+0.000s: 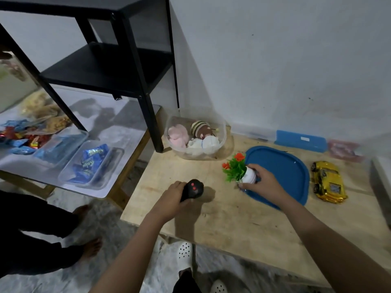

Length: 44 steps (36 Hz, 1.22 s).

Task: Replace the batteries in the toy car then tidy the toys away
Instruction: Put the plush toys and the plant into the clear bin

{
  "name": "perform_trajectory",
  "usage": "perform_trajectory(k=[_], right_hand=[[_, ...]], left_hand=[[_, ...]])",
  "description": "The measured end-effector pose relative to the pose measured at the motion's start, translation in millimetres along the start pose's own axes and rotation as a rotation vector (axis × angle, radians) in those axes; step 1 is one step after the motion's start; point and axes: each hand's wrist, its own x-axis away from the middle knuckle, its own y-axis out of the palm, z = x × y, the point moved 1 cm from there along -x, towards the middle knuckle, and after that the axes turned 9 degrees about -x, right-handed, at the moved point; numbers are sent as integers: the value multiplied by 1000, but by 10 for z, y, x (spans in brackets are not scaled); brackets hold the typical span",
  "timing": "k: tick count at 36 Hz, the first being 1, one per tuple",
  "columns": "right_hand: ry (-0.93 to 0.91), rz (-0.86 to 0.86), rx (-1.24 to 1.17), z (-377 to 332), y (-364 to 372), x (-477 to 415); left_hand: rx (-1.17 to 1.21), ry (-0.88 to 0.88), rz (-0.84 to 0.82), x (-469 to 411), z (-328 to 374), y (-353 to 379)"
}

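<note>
We see the car [328,182], gold and shiny, lying on the wooden table [222,218] at the right, just beside the right edge of a blue lid [281,166] that lies flat on the tabletop; neither hand touches the car. Our right hand [263,182] is over the lid's left part, its fingers wrapped around the white pot of a small plant [238,169] with green leaves and red flowers, which leans to the left; the pot's base is at the lid's left edge, though we cannot tell whether it rests there or is lifted. Our left hand [175,195] is near the table's left edge, fingers closed on a black remote [193,190] with two red buttons facing up, held just above the wood and casting a shadow there. Behind the plant, toward the wall, a clear tub [220,142] holds soft toys [190,135]: a pink one, a brown striped one and white ones. A blue box [301,140] lies along the wall behind the lid, with something pinkish and blurred to its right. A black shelf [118,66] stands to the left of the tub. Further left, a lower table [127,123] carries clear trays [88,163] of blue packets and other wrapped snacks. On the floor at the left stand another person's bare feet [91,248].
</note>
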Motion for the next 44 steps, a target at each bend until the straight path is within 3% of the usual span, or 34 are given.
perform_trajectory(k=[8, 12, 16, 21, 27, 31, 34, 37, 38, 44], right_hand=[[-95, 156, -105, -583, -116, -489], [-104, 192, -106, -842, -83, -796], [-76, 252, -54, -1016, -12, -1181], [-33, 269, -2, -1145, 101, -1612], [53, 315, 32, -1059, 263, -1945], [72, 321, 48, -1018, 376, -2039], [70, 305, 58, -1002, 434, -2065], [59, 294, 94, -970, 468, -2098], [49, 295, 111, -965, 474, -2120], [33, 210, 370, -982, 581, -2274]], left_hand=[[487, -99, 239, -508, 204, -815], [408, -66, 393, -863, 219, -1211], [205, -130, 416, -1304, 144, -1508], [-64, -157, 358, -1876, 77, -1611], [-366, -182, 133, -2370, -102, -1326], [-210, -235, 82, -2519, -203, -1137], [-161, -151, 293, -2570, -241, -1034], [-245, -204, -51, -2574, -331, -903], [-259, -228, -92, -2576, -358, -878], [-322, -245, -115, -2589, -347, -862]])
